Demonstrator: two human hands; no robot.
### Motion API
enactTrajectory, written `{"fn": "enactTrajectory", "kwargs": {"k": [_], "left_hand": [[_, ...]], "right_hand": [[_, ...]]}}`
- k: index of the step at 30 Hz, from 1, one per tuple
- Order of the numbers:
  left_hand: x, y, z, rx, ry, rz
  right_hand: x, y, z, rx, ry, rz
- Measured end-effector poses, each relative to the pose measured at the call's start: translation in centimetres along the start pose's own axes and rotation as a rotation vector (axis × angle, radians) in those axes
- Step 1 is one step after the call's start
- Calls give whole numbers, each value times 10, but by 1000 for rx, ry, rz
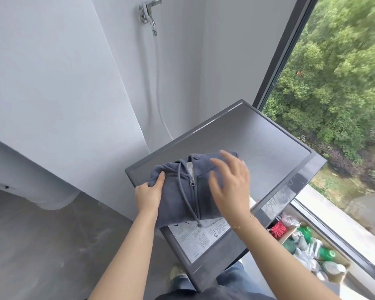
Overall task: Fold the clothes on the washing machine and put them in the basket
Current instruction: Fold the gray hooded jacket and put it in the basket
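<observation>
Head view, left to right: bare grey floor (52, 234) and white wall (52, 83) at left, tap (148, 11) with a white hose (158, 94) running down the wall behind the washing machine (258, 144). The machine top is tilted in view, one corner toward the window, a printed label (204, 237) at its near edge. The folded grey hoodie (182, 191) lies on the near-left part of the top, reaching close to its left edge and overlapping the label. Zip and drawstrings face up and the hood is bunched at the far end, so the long axis runs from the near edge toward the back of the top. Left hand (148, 197) sits at the hoodie's left side, fingers curled over and gripping that edge, thumb on the cloth. Right hand (232, 182) is above the hoodie's right side, fingers spread and straight, blurred; can't tell if it touches the cloth, holds nothing. Both hands flank the bundle, left nearer and already holding. Fold looks about done; next is likely a two-hand lift, so the right hand needs to get hold of the right edge opposite the left. Basket not visible, so its direction can't be told. Far right: window (290, 61) with trees outside, and a box of bottles (312, 250) on the floor beside the machine.
</observation>
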State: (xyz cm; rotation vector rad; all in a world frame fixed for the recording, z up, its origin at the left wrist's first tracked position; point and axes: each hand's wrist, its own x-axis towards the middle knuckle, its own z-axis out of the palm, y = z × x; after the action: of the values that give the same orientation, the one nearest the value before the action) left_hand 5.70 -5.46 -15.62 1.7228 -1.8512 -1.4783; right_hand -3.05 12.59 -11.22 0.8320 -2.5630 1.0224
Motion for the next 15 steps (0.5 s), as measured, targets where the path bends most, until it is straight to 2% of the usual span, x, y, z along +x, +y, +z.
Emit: {"fn": "enactTrajectory", "kwargs": {"k": [2,4,6,9,11,15], "left_hand": [[-7,0,3,85,143,146],[-21,3,11,134,241,346],[-28,4,19,144,188,398],[-14,-2,24,178,157,294],[-7,-2,23,112,146,241],[-3,1,22,55,79,157]], "right_hand": [[-3,-11,22,-94,-289,-9],[-3,-6,38,-165,-441,94],[-1,5,47,-179,-464,141],[2,4,56,-253,-479,143],[7,2,60,-250,-471,154],[12,6,56,-76,-432,209]]}}
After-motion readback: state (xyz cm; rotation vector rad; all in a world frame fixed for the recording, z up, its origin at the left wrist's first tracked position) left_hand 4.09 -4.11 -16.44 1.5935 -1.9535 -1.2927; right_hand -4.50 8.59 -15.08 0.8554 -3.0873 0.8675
